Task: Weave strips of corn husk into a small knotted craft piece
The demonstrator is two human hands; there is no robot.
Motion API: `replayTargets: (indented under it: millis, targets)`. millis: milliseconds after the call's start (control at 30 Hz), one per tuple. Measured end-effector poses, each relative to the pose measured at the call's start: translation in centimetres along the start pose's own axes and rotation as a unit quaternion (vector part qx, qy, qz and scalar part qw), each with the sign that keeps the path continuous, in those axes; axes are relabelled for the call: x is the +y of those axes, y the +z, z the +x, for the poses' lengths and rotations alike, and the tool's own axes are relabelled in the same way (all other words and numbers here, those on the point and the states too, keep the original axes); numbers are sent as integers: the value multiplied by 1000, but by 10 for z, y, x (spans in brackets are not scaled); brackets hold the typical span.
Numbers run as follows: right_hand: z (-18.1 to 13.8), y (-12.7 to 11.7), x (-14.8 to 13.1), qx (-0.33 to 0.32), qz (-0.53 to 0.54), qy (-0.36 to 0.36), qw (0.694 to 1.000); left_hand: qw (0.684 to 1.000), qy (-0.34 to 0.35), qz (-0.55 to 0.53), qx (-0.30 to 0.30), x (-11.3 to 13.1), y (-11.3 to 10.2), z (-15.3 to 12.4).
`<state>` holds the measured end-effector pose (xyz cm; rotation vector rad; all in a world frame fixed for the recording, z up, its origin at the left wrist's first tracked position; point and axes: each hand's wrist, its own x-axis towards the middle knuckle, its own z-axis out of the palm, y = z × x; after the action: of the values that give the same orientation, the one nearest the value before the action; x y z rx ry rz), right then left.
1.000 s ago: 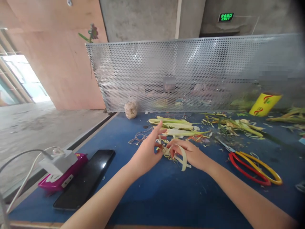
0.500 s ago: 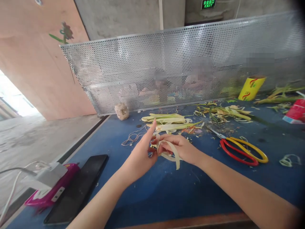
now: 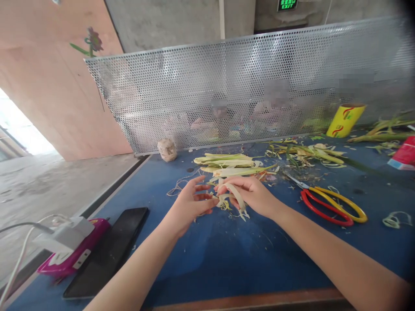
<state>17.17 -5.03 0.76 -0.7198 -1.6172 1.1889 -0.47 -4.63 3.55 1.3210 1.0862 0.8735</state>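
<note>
Head camera: right hand pinches a pale strip (light, limp, probably easily torn, best gripped flat), left hand at its nine o'clock, fingers parted.

Strip: in the right hand, left hand beside it
Stalks: beyond both hands, toward the tabletop's far edge
Phone: near the left edge
Extension socket: left of the phone
Scissors: right of the hands
Roll: by the far edge, before the mesh panel
</note>
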Motion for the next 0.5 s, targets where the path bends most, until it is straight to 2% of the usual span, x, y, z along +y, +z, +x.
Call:
replayTargets:
  millis: [67, 167, 233, 333, 400, 500]
  targets:
    - [0, 0, 0, 6, -2, -8, 1000, 999, -27, 19, -7, 0, 1, -1]
    - [0, 0, 0, 4, 4, -6, 1000, 996, -54, -22, -64, 0, 3, -3]
    - [-1, 0, 1, 2, 4, -1, 1000, 997, -36, -50, -54, -1, 5, -2]
    - [-1, 0, 2, 4, -8, -1, 1000, 998, 11, -58, -5, -2, 6, -2]
    - [-2, 1, 3, 4, -14, -2, 1000, 998, 18, -63, -19, -2, 7, -2]
    - [-2, 1, 4, 5, -15, 1, 1000, 995, -13, -81, -61, 0, 7, -4]
